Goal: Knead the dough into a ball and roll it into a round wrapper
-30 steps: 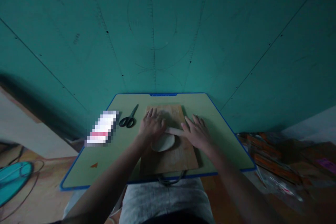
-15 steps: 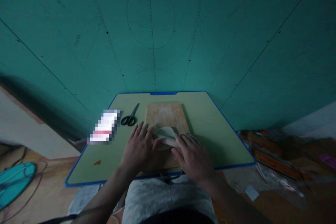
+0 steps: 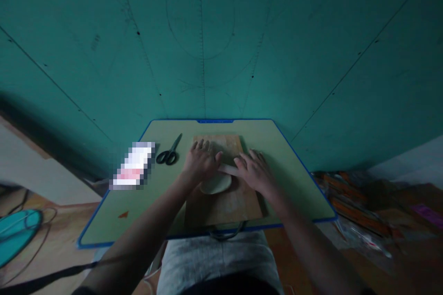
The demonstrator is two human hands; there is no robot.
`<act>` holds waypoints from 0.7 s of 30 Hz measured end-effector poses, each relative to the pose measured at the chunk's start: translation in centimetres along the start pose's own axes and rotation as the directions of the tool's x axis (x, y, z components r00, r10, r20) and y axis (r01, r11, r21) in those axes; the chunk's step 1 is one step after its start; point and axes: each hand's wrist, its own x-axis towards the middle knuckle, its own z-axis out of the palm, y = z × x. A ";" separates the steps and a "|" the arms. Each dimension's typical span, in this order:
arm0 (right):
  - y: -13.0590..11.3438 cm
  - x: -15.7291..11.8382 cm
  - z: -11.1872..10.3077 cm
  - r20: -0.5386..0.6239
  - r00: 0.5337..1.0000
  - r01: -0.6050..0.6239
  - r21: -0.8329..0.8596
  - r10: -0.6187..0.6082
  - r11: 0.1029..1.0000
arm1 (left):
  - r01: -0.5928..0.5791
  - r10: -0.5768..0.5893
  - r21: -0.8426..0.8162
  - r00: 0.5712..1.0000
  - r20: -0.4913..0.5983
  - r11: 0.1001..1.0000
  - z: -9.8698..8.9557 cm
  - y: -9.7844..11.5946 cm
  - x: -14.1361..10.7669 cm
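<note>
A pale rolling pin (image 3: 229, 170) lies crosswise over the far part of a flat, whitish round of dough (image 3: 216, 184). The dough rests on a wooden cutting board (image 3: 224, 212). My left hand (image 3: 202, 162) presses on the pin's left part, palm down, its fingers stretched forward over the board and hiding that end. On the pin's right end lies my right hand (image 3: 254, 170), palm down with the fingers extended and apart. Neither hand has its fingers wrapped round the pin.
Black-handled scissors (image 3: 169, 155) lie left of the board on the blue-edged table (image 3: 294, 189). Further left are a blurred bright rectangle (image 3: 134, 165) and a small orange triangle (image 3: 123, 215). A green wall (image 3: 214, 69) rises behind. Cluttered items (image 3: 353, 203) lie on the right.
Both hands have moved forward, away from my body, with the rolling pin. The pin now lies across the dough's far part, and more of its near part shows.
</note>
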 end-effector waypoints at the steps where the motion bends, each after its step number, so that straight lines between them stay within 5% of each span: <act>1: -0.4 -0.4 -0.1 -0.016 1.000 -0.024 -0.005 0.024 1.000 | 0.005 -0.005 -0.017 1.000 -0.004 1.000 -0.1 0.0 -0.3; 11: -7.1 -9.3 -0.1 -0.150 0.987 0.064 0.043 -0.057 0.997 | -0.142 0.135 -0.101 0.988 -0.077 0.985 -2.0 -1.1 -10.4; 16: -8.6 -11.0 0.4 -0.158 0.984 0.100 0.082 -0.086 0.992 | -0.158 0.159 -0.167 0.987 -0.009 0.973 -1.6 -1.8 -8.1; 21: -9.1 -12.2 0.8 -0.143 0.982 0.135 0.082 -0.123 0.987 | -0.203 0.210 -0.183 0.978 0.017 0.962 -1.1 0.0 -4.5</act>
